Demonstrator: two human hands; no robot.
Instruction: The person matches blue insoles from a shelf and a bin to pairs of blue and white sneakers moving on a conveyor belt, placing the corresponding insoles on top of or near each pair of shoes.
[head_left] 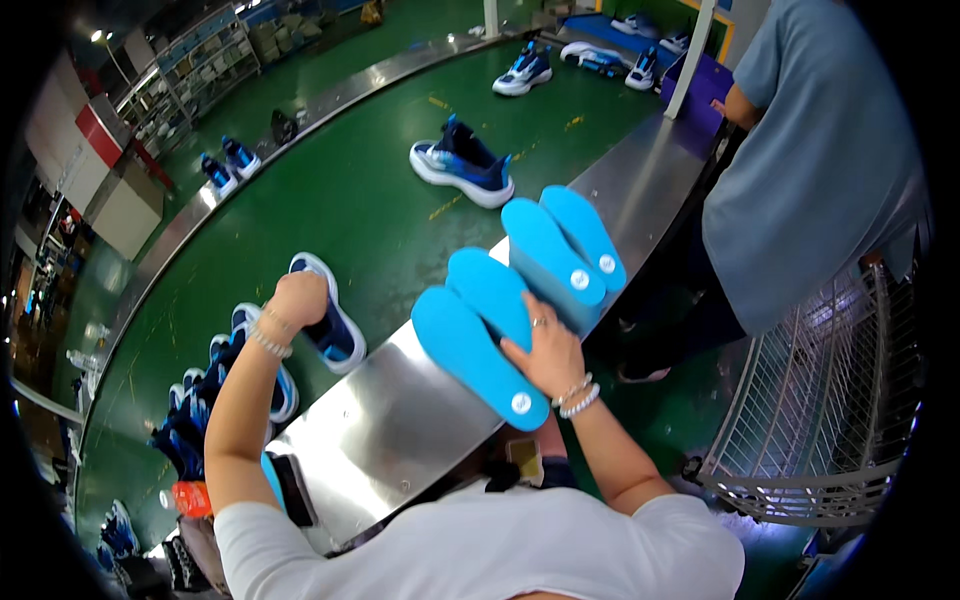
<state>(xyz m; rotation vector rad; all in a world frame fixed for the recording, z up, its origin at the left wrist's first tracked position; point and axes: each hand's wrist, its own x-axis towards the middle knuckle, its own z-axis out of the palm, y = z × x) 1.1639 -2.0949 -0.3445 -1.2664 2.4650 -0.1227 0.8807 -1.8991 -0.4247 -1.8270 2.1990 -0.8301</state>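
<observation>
My left hand (300, 299) is closed at the opening of a navy shoe with a white sole (340, 338), which lies at the inner edge of the green belt. Part of the shoe is hidden under the hand. With my right hand (551, 350) I grip the edge of a bright blue insole (491, 289), the thumb reaching over the neighbouring insole (470, 350). Both insoles rest on the metal ledge (355, 437), each stack's depth hard to judge. Just beyond stands another pile of blue insoles (550, 245), with one more row (583, 235) beside it.
A blue-and-navy shoe (462, 165) stands mid-belt, with more shoes (524, 70) farther along. Several shoes (205, 400) line up left of my left arm, near an orange-red bottle (190, 498). At right stand a person in a blue-grey shirt (815, 180) and a wire cart (810, 390).
</observation>
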